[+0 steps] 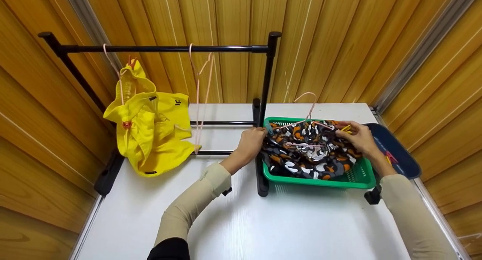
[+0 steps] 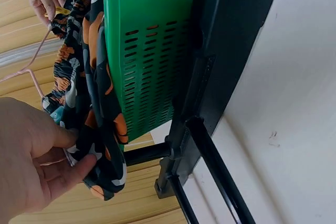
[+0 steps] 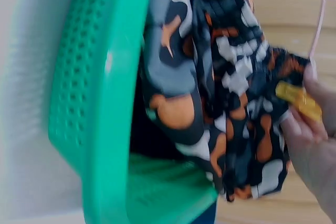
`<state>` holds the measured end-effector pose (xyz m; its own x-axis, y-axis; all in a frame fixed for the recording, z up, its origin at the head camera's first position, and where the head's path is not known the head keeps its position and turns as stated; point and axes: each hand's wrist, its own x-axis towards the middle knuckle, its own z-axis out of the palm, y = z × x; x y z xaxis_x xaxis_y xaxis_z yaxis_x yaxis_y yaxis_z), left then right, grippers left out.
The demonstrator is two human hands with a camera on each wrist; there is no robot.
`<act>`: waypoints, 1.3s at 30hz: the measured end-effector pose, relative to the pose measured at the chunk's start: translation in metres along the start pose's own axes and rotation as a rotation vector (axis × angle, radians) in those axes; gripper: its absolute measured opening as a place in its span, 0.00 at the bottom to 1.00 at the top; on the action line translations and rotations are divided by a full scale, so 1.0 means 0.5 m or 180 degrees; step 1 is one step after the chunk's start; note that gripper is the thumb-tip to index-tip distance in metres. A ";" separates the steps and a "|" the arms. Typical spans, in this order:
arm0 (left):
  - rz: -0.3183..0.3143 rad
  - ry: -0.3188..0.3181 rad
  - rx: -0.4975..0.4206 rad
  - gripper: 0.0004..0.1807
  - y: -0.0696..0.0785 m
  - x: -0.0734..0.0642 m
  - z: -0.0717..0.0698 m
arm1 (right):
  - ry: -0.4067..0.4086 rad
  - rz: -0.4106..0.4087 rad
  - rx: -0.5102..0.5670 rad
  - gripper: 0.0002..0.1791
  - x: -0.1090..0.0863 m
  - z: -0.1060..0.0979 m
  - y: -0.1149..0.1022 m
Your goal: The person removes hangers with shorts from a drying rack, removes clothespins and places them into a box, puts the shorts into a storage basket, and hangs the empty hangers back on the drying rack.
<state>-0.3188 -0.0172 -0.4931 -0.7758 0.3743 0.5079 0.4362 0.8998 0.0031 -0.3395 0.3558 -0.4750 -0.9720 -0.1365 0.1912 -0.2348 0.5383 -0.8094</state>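
Note:
A camouflage-print garment point(image 1: 320, 169) with a gathered elastic waistband lies bunched over the green basket point(image 1: 320, 183). Along its waistband runs a pink hanger point(image 1: 311, 113), hook upward. My left hand point(image 1: 250, 143) pinches the fabric at the garment's left end, between thumb and fingers in the left wrist view. Close by that hand, a light blue clothespin point(image 1: 268, 127) sits on the waistband. At the other end my right hand point(image 1: 359, 139) holds a yellow clothespin point(image 3: 299, 100) between thumb and fingers, right at the waistband and the hanger's tip.
A black clothes rack point(image 1: 162, 49) stands behind and to the left. On it hang yellow bottoms point(image 1: 143, 139) clipped to a hanger, and a bare pink hanger point(image 1: 199, 101). Right of the basket is a dark blue tray point(image 1: 406, 162) with some clothespins point(image 1: 391, 157).

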 end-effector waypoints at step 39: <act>0.0089 -0.0348 0.0146 0.13 -0.007 0.034 -0.025 | 0.1225 0.1570 0.1748 0.08 0.023 -0.167 0.080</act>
<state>-0.3276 -0.0166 -0.4737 -0.8098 0.4194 0.4102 0.4390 0.8971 -0.0505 -0.3607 0.4450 -0.4587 -0.9204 0.3564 -0.1607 0.1590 -0.0342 -0.9867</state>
